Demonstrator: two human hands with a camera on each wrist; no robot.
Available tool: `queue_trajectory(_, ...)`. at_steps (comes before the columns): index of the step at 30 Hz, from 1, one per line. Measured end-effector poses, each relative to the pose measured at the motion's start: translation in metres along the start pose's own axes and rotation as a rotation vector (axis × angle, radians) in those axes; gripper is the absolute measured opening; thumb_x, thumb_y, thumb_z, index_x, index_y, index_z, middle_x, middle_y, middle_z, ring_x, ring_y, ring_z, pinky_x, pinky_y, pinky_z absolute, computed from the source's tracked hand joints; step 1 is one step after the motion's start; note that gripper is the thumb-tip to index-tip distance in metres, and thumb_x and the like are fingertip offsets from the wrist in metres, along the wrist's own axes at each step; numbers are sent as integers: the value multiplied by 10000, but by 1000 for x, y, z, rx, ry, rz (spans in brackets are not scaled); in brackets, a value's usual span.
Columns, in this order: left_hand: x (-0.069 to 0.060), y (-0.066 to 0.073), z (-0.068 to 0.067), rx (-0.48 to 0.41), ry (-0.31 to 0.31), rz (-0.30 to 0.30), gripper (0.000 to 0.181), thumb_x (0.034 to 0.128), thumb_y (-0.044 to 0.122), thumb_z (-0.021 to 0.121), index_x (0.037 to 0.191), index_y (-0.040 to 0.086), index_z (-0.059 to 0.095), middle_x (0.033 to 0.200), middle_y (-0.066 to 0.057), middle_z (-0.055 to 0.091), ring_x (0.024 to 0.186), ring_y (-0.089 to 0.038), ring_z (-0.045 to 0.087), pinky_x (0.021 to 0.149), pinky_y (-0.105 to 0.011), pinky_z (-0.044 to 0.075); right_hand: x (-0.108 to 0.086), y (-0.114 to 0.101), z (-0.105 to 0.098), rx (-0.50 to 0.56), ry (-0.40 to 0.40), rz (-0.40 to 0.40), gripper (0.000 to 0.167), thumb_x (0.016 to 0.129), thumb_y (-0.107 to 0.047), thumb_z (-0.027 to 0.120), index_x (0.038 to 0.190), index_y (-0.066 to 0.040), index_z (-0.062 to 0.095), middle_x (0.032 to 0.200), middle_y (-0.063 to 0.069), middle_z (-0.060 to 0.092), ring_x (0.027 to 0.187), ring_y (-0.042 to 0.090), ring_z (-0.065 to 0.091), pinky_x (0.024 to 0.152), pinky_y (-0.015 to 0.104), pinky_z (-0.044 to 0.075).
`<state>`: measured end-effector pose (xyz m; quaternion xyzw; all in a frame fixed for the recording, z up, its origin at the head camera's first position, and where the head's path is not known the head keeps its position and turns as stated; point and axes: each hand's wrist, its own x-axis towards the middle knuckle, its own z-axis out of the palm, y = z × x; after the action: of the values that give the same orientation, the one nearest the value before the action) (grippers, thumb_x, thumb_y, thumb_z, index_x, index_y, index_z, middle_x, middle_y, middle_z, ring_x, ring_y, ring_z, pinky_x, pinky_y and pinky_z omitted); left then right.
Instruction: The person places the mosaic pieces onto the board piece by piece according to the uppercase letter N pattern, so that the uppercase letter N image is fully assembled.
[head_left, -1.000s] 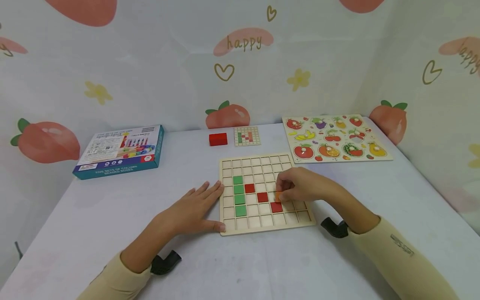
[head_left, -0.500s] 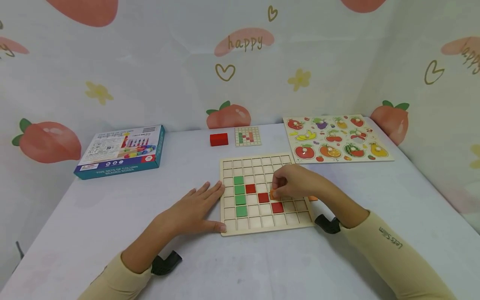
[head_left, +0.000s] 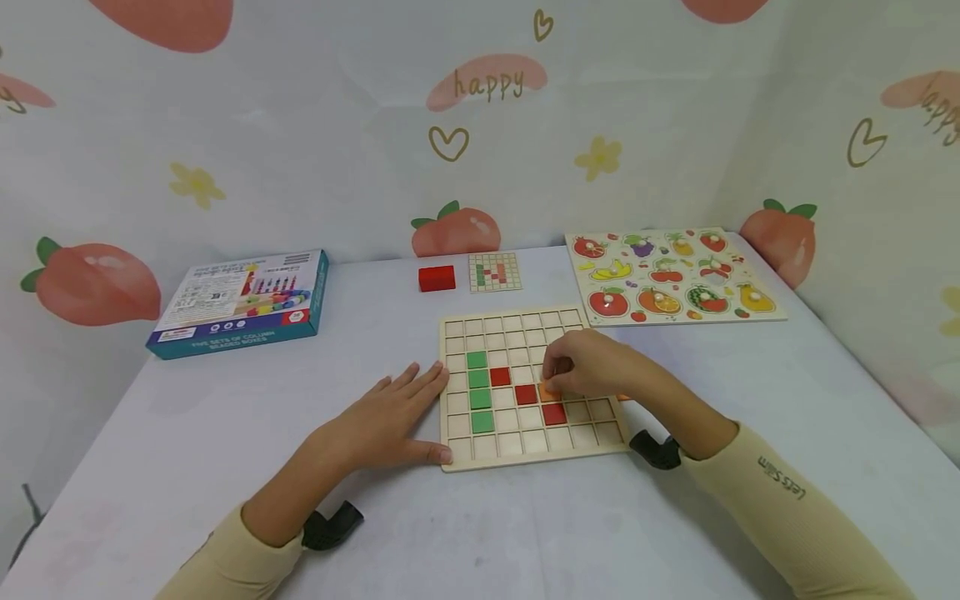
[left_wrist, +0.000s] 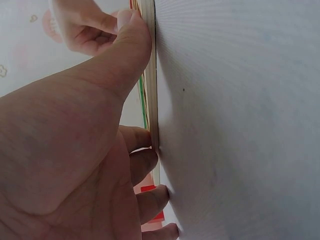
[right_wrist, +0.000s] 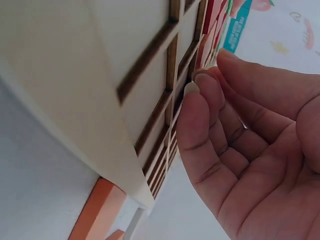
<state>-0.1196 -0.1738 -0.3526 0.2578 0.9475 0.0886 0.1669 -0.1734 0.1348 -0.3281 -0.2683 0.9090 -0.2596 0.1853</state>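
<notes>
A wooden grid board (head_left: pixel 525 460) lies on the table, with a column of several green tiles (head_left: pixel 480 399) and three red tiles (head_left: pixel 526 395) on a diagonal in its cells. My left hand (head_left: pixel 382 427) rests spread beside the board, fingertips and thumb touching its left edge; the left wrist view shows the thumb on the board's edge (left_wrist: pixel 151 65). Over the right half of the board, my right hand (head_left: pixel 592 364) pinches an orange tile (head_left: pixel 548 392) at the cell just right of the middle red tile. In the right wrist view the curled fingers (right_wrist: pixel 195 120) hide the tile.
Another orange tile (right_wrist: pixel 97 207) lies by the board's right edge, mostly behind the right wrist in the head view. Behind the board are red blocks (head_left: pixel 437 278) and a small pattern card (head_left: pixel 495 272). A fruit puzzle (head_left: pixel 675 279) stands back right, a boxed toy (head_left: pixel 240 304) back left.
My right hand has moved slightly left with the orange tile, which now lies flatter in the cell beside the red tile. The left hand has stayed in place.
</notes>
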Motion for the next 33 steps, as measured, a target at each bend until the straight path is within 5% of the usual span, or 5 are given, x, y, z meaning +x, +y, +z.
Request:
queue_trajectory(11,-1,-1,0,-1,-6,-6,1113,789,720,673,1613,138,204,1665,-35,165,1515,-360,108,1159,-608,189,-27,15,-19,-21,59,94,32,937,-127,713,914,-105,710,826,-14,624,781,181,551,673,324,487)
queue_trajectory(20,0,-1,0,5,-6,-10,1116,786,725,670,1613,138,204,1664,-37,169,1514,-362,109,1161,-605,187,-54,39,-31,-64,-7,181,81,865,-120,775,898,-124,701,785,-11,589,749,172,539,645,320,465)
queue_trajectory(33,0,0,0,-1,-6,-3,1114,788,723,670,1613,137,205,1663,-40,172,1514,-364,111,1159,-609,188,-58,53,-23,-39,9,199,180,819,-115,808,901,-127,648,766,0,556,752,180,508,635,325,427)
